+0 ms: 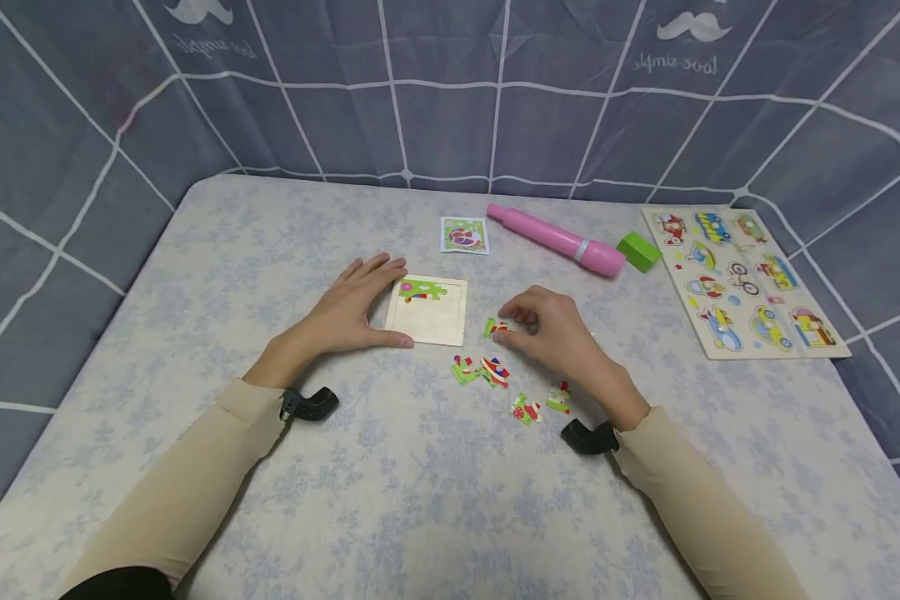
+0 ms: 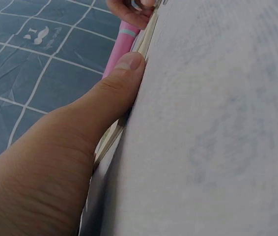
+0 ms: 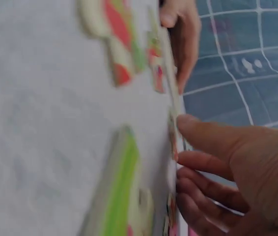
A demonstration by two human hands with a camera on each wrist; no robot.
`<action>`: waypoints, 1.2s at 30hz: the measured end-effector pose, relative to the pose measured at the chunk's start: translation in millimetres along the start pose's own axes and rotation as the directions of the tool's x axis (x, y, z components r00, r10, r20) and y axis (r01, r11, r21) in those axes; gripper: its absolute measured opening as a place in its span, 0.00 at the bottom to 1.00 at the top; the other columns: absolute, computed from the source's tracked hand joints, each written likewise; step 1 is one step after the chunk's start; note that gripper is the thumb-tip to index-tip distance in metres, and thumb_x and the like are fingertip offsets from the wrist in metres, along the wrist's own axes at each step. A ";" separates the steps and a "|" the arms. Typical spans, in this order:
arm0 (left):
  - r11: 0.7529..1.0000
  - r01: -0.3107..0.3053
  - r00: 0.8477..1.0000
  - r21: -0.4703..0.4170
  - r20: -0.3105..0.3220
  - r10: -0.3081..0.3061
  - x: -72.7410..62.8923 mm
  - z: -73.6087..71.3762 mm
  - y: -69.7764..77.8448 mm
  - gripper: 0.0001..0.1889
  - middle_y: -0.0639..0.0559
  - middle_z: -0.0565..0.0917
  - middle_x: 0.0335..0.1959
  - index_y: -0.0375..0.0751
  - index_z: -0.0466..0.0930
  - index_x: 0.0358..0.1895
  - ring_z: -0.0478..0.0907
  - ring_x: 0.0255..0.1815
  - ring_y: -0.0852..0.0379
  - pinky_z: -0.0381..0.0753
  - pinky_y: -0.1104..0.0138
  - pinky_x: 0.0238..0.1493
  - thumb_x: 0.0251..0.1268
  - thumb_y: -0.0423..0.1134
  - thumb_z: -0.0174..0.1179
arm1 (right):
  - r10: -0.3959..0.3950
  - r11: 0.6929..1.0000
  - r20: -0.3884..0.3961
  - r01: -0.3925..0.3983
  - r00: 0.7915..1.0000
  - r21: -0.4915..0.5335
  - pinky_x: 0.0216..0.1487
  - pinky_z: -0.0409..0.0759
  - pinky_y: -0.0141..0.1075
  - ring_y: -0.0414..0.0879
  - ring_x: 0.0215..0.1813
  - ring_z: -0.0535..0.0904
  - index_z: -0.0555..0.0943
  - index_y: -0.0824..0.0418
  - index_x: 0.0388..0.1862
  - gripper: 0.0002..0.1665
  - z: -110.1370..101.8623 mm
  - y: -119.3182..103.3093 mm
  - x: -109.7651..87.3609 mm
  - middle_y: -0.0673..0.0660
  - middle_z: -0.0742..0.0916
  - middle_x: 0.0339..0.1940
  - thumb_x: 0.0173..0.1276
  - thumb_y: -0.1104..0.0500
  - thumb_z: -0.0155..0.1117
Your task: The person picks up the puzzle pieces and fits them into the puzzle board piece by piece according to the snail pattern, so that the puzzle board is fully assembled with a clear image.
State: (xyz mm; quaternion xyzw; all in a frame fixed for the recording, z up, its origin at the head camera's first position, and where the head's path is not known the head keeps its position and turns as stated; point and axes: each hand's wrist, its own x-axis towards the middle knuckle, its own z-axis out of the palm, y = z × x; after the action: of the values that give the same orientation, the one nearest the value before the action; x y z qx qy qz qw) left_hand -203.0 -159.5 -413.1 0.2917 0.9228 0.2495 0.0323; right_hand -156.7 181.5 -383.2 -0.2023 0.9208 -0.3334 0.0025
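A small wooden puzzle tray (image 1: 433, 325) lies on the table, with a green piece with a pink flower (image 1: 420, 288) in its top left part. My left hand (image 1: 348, 308) spans the tray's left side, fingers extended by the far corner and thumb along the near edge. Just right of the tray, my right hand (image 1: 551, 329) pinches a green and red puzzle piece (image 1: 489, 327) between thumb and fingertips, low over the table. Nearer me lie several loose puzzle pieces (image 1: 494, 372), printed in green, red and white. Two more pieces (image 1: 526, 409) sit below the right hand.
Behind the tray is a small picture card (image 1: 464, 236). A pink cylindrical stick (image 1: 555, 239) lies to its right, close to a green block (image 1: 639, 252). At the right stands out a large vehicle puzzle board (image 1: 750, 287), flat on the table. Grey checked cloth (image 1: 450, 125) borders the table.
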 end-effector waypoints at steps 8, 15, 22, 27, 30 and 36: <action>1.000 -0.004 1.000 0.010 0.001 0.004 0.1 -0.5 -1.1 0.61 0.50 0.58 0.86 0.42 0.60 0.83 0.45 0.89 0.48 0.36 0.54 0.90 0.50 0.67 0.79 | 0.062 0.998 -0.008 -0.062 0.998 -0.004 0.53 0.84 0.45 0.52 0.47 0.82 0.88 0.62 0.46 0.13 10.1 -11.5 -1.7 0.58 0.86 0.43 0.66 0.60 0.80; 1.000 -0.005 1.000 0.010 0.004 0.004 -1.1 -0.6 -2.4 0.61 0.49 0.59 0.86 0.41 0.60 0.83 0.45 0.89 0.47 0.36 0.53 0.90 0.50 0.66 0.79 | 0.085 0.995 -0.014 -0.084 0.996 0.051 0.51 0.86 0.42 0.49 0.44 0.82 0.84 0.61 0.45 0.13 14.2 -13.0 0.8 0.56 0.87 0.41 0.66 0.61 0.79; 1.000 -0.007 1.000 0.007 -0.003 0.007 0.0 0.7 -2.4 0.61 0.50 0.59 0.86 0.41 0.61 0.83 0.45 0.89 0.47 0.36 0.53 0.90 0.49 0.67 0.79 | 0.079 0.989 -0.042 -0.074 0.996 0.125 0.43 0.87 0.36 0.44 0.37 0.86 0.86 0.57 0.43 0.08 10.7 -16.0 1.7 0.52 0.90 0.36 0.68 0.63 0.77; 1.000 -0.005 1.000 0.004 0.001 0.005 -0.6 0.6 -1.7 0.61 0.50 0.59 0.86 0.41 0.61 0.83 0.45 0.89 0.48 0.36 0.53 0.90 0.49 0.66 0.79 | 0.094 0.973 -0.029 -0.086 0.995 0.215 0.45 0.89 0.37 0.45 0.39 0.88 0.87 0.59 0.44 0.07 9.9 -31.0 12.3 0.53 0.91 0.39 0.70 0.66 0.74; 1.000 -0.009 1.000 -0.005 0.005 0.009 0.9 1.7 -1.2 0.61 0.50 0.59 0.86 0.42 0.60 0.83 0.45 0.89 0.48 0.36 0.53 0.90 0.50 0.67 0.79 | 0.112 0.965 0.003 -0.110 0.994 0.237 0.50 0.90 0.39 0.46 0.44 0.88 0.88 0.59 0.46 0.08 14.0 -40.9 23.3 0.55 0.91 0.42 0.71 0.68 0.69; 1.000 -0.004 1.000 0.001 -0.003 0.004 1.5 1.2 -3.3 0.60 0.51 0.60 0.86 0.42 0.61 0.83 0.46 0.89 0.49 0.37 0.53 0.90 0.50 0.68 0.78 | 0.076 0.962 0.016 -0.077 0.997 0.261 0.53 0.90 0.39 0.46 0.47 0.88 0.88 0.60 0.49 0.11 33.2 -57.7 50.0 0.55 0.91 0.46 0.71 0.70 0.67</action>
State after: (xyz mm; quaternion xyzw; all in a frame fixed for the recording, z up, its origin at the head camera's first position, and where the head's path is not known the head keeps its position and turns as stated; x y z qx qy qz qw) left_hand -205.7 -160.5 -415.6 0.2930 0.9224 0.2498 0.0303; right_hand -176.5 102.3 -367.0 -0.1654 0.8760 -0.4509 0.0448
